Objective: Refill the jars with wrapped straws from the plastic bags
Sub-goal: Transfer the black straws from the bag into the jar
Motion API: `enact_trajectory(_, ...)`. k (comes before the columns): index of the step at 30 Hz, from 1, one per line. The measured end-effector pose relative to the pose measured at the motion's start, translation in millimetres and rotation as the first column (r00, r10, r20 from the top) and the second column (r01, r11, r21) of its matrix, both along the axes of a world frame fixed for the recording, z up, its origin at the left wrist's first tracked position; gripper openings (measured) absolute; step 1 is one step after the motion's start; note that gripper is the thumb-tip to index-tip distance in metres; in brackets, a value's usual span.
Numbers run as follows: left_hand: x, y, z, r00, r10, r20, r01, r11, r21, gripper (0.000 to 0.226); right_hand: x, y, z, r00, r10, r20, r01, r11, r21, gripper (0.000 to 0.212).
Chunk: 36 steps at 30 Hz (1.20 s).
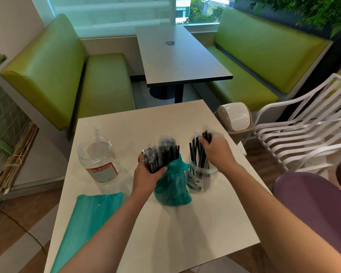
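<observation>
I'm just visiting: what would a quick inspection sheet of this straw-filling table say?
Surface: pale square table, bare at the near edge.
Job's things: right jar partly filled with black straws; left jar holds one clear straw; upright teal bag of wrapped straws; flat teal bag at the near left.
Clutter: nothing seen.
Hands: left hand grips the bag's bundle; right hand holds straws over the right jar.
Cables: thin dark line on the floor at the left, unclear.
Surroundings: green booth benches, dark table, swing-lid bin, white chair.
</observation>
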State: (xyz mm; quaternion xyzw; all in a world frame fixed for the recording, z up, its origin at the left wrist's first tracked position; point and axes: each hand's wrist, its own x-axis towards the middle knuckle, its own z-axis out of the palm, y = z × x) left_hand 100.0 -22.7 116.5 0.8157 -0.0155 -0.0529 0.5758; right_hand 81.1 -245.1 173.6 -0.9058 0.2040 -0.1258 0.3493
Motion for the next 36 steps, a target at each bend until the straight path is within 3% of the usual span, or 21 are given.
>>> enact_trajectory(3, -1.6, -1.3, -0.6, 1.0, 0.022, 0.007, -0.022, 1.0, -0.002, 0.066, -1.3, 1.9, -21.2, 0.995, 0.003, -0.098, -0.001, 1.0, 0.016, 0.035)
enact_trajectory(7, -1.1, -1.1, 0.8, 1.0, 0.022, 0.008, -0.022, 1.0, -0.006, 0.064, -1.7, 10.1, -30.1, 0.997, -0.051, -0.062, 0.06, 0.985, 0.161, 0.056)
enact_trajectory(10, -0.9, 0.0, 1.4, 1.0, 0.022, 0.006, -0.022, 1.0, -0.003, 0.067, -0.4, 12.2, -28.5, 0.991, -0.131, 0.037, 0.134, 0.987, -0.092, 0.077)
enact_trajectory(13, -1.8, 0.5, 1.4, 1.0, 0.018, -0.005, -0.018, 1.0, -0.005, 0.068, 9.5, 8.9, -27.5, 0.994, -0.094, 0.049, 0.104, 0.954, -0.281, 0.091)
enact_trajectory(15, -2.7, 0.6, 1.0, 1.0, 0.016, -0.007, -0.016, 1.0, -0.006, 0.07, 18.1, 6.7, -28.2, 1.0, -0.011, -0.027, 0.001, 0.939, -0.343, 0.084)
enact_trajectory(18, -3.5, 0.8, 1.5, 1.0, 0.015, -0.01, -0.015, 1.0, -0.011, 0.071, 27.3, 0.8, -32.6, 0.986, 0.09, -0.143, -0.145, 0.884, -0.445, 0.058)
enact_trajectory(23, -4.2, 1.6, 0.1, 1.0, 0.019, -0.012, -0.019, 1.0, -0.006, 0.071, 30.7, -10.5, -27.7, 0.991, 0.087, -0.096, -0.124, 0.864, -0.488, 0.039)
enact_trajectory(26, -6.5, 1.1, 1.1, 1.0, 0.016, -0.007, -0.016, 1.0, -0.009, 0.069, 28.7, -15.3, -21.4, 0.998, 0.007, -0.064, -0.035, 0.896, -0.443, 0.039)
enact_trajectory(30, -9.7, 2.0, 1.1, 1.0, 0.007, -0.01, -0.007, 1.0, -0.023, 0.066, 20.0, -18.0, -24.2, 0.977, -0.005, -0.212, -0.073, 0.93, -0.36, 0.047)
enact_trajectory(36, -12.5, 4.3, 1.3, 1.0, -0.002, -0.017, 0.001, 0.998, -0.06, 0.065, 8.0, -5.4, -13.1, 0.997, -0.038, -0.071, 0.012, 0.944, -0.329, 0.075)
